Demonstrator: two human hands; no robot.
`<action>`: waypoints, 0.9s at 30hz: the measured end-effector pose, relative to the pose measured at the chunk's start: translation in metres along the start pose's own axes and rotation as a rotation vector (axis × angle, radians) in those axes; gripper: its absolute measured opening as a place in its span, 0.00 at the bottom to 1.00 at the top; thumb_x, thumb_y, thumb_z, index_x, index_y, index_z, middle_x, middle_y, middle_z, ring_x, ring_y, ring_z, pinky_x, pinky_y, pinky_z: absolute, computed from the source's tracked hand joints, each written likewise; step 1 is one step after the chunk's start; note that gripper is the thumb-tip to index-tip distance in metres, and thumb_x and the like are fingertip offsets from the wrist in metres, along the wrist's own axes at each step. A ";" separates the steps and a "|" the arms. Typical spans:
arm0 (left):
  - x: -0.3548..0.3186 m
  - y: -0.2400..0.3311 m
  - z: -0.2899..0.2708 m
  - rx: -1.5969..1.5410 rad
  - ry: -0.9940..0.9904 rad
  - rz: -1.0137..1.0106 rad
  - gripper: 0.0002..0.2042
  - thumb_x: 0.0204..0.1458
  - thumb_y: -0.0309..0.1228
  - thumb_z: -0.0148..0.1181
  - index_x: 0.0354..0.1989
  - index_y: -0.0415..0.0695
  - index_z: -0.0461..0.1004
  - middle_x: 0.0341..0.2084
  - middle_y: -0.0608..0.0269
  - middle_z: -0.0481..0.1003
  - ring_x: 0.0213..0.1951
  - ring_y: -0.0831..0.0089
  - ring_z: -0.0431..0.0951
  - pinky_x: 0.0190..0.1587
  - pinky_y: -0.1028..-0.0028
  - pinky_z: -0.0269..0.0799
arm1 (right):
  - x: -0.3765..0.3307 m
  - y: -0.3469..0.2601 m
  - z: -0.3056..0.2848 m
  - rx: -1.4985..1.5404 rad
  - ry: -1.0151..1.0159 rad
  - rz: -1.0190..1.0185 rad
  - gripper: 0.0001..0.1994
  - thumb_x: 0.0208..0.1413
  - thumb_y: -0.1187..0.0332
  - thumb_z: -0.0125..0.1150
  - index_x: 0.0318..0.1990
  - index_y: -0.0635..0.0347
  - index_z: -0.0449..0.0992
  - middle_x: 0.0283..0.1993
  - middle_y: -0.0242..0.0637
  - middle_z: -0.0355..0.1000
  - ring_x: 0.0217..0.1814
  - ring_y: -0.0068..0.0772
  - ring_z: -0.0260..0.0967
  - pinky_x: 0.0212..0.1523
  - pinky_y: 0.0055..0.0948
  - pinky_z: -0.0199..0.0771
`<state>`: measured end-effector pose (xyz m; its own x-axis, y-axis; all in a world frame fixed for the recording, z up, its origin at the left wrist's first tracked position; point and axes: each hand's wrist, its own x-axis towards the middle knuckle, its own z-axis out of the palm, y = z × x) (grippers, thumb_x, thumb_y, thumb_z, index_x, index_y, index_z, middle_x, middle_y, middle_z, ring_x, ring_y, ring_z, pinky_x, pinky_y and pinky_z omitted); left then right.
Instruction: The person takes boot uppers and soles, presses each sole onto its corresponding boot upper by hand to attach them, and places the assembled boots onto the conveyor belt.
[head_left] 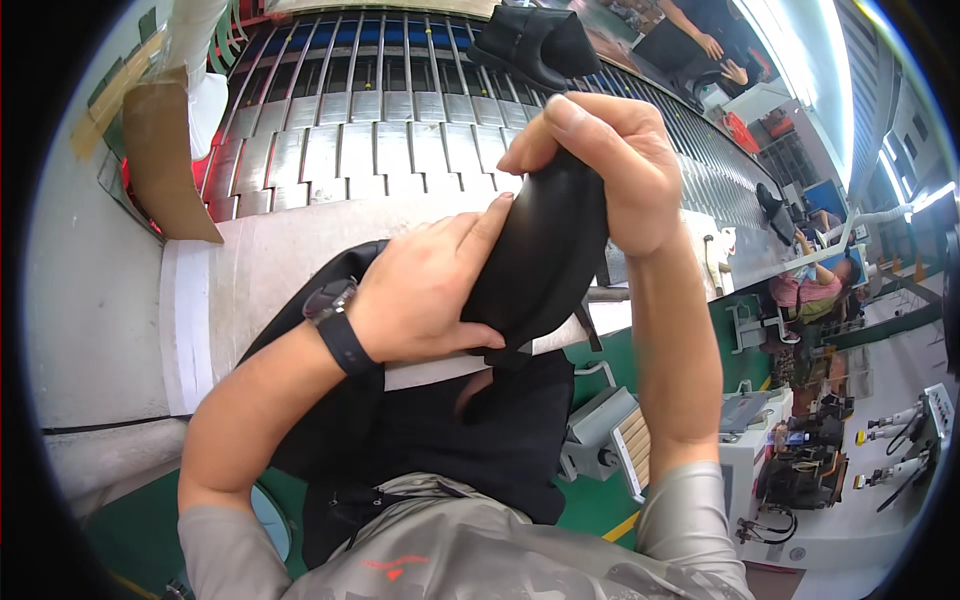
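Note:
A black, smooth leather boot (545,250) is held tilted in front of me, above the light workbench (290,235). My right hand (625,165) grips its far upper end, with the thumb over the top and the fingers curled round it. On the near left side my left hand (425,290) presses on the boot, fingers along its side and thumb at its lower edge. Its underside and inner opening are hidden from me. Another black boot (535,48) lies on the roller conveyor beyond my hands.
The metal roller conveyor (390,150) runs beyond the bench and off to the right. A brown cardboard sheet (165,160) stands at the left. Right of my arm lies a hammer-like tool (715,265). Co-workers sit farther along, one in a pink top (805,290). Machines (800,460) stand at right.

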<state>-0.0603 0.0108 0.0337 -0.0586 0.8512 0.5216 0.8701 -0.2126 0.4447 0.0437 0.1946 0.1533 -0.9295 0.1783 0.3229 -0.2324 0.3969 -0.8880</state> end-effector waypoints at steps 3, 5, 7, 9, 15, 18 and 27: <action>-0.005 -0.001 -0.007 -0.048 -0.060 -0.011 0.60 0.36 0.44 0.84 0.76 0.28 0.54 0.63 0.39 0.70 0.64 0.43 0.72 0.69 0.54 0.66 | 0.007 -0.004 0.012 -0.173 0.165 0.038 0.26 0.68 0.54 0.57 0.29 0.71 0.86 0.26 0.50 0.81 0.30 0.33 0.78 0.41 0.29 0.77; -0.021 0.009 -0.004 0.036 -0.078 -0.007 0.62 0.34 0.43 0.85 0.77 0.28 0.53 0.67 0.37 0.66 0.68 0.41 0.68 0.71 0.51 0.63 | 0.009 0.006 0.002 -0.189 0.231 0.119 0.28 0.67 0.51 0.59 0.27 0.70 0.86 0.24 0.45 0.81 0.30 0.30 0.77 0.40 0.27 0.75; -0.046 0.019 -0.002 0.102 -0.154 -0.045 0.64 0.31 0.40 0.86 0.77 0.28 0.51 0.77 0.36 0.53 0.78 0.42 0.56 0.78 0.47 0.53 | 0.009 0.027 -0.010 -0.251 0.356 0.233 0.33 0.67 0.47 0.56 0.23 0.72 0.85 0.22 0.48 0.80 0.24 0.28 0.74 0.35 0.24 0.74; -0.069 0.018 0.012 0.212 -0.173 -0.068 0.64 0.30 0.39 0.86 0.77 0.29 0.51 0.78 0.36 0.53 0.78 0.42 0.55 0.78 0.47 0.52 | 0.005 0.050 -0.029 -0.194 0.419 0.388 0.34 0.66 0.45 0.57 0.23 0.72 0.83 0.24 0.51 0.80 0.24 0.32 0.76 0.33 0.27 0.76; -0.090 0.001 0.040 0.324 0.011 -0.102 0.47 0.40 0.28 0.76 0.73 0.34 0.62 0.73 0.44 0.66 0.75 0.51 0.66 0.76 0.49 0.57 | -0.025 0.130 -0.038 0.142 0.496 0.777 0.37 0.70 0.37 0.50 0.25 0.69 0.76 0.28 0.59 0.80 0.31 0.46 0.83 0.34 0.36 0.83; -0.105 -0.012 0.040 0.237 0.079 0.041 0.43 0.34 0.27 0.74 0.69 0.37 0.70 0.68 0.46 0.72 0.70 0.52 0.73 0.70 0.53 0.68 | -0.055 0.171 -0.033 0.287 0.498 0.872 0.37 0.71 0.37 0.48 0.25 0.67 0.76 0.24 0.52 0.78 0.27 0.41 0.80 0.30 0.34 0.80; 0.000 0.055 -0.108 0.367 -0.029 -0.069 0.40 0.32 0.53 0.85 0.51 0.37 0.80 0.32 0.52 0.83 0.36 0.53 0.84 0.43 0.63 0.77 | -0.099 0.178 0.065 0.146 0.528 0.213 0.19 0.69 0.59 0.58 0.37 0.70 0.83 0.29 0.33 0.78 0.27 0.23 0.72 0.30 0.28 0.73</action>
<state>-0.0652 -0.0523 0.1365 -0.1139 0.8718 0.4765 0.9824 0.0274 0.1847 0.0754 0.1896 -0.0580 -0.6998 0.6800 0.2189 -0.1281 0.1820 -0.9749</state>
